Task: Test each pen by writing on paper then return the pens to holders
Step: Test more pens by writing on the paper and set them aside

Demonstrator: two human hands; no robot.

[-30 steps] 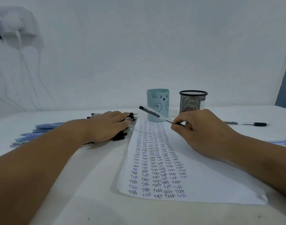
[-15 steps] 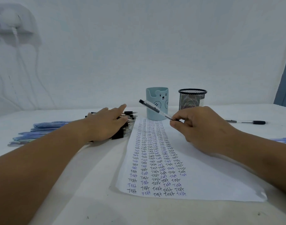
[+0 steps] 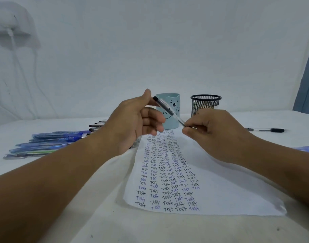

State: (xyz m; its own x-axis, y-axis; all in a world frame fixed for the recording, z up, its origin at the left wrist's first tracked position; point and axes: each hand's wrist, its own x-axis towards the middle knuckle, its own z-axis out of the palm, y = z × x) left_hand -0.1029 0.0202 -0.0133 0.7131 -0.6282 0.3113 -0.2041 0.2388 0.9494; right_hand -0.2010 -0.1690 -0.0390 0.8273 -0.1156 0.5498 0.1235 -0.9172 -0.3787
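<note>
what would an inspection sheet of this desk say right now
surface: white table, mostly bare near the front edge
job's things: paper filled with columns of "Test"; clear pen; bear holder; mesh holder; blue pens and black pens piled left
clutter: single pen lying far right
hands: right hand pinches the clear pen's lower end; left hand raised beside its cap, fingers loosely curled
cables: white cable hanging from wall device
surroundings: white wall, blue-grey strip at the right edge

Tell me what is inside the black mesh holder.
Through the mesh holder something yellowish shows low inside; it cannot be identified. No pens stick above its rim. The right hand covers its base.
</note>
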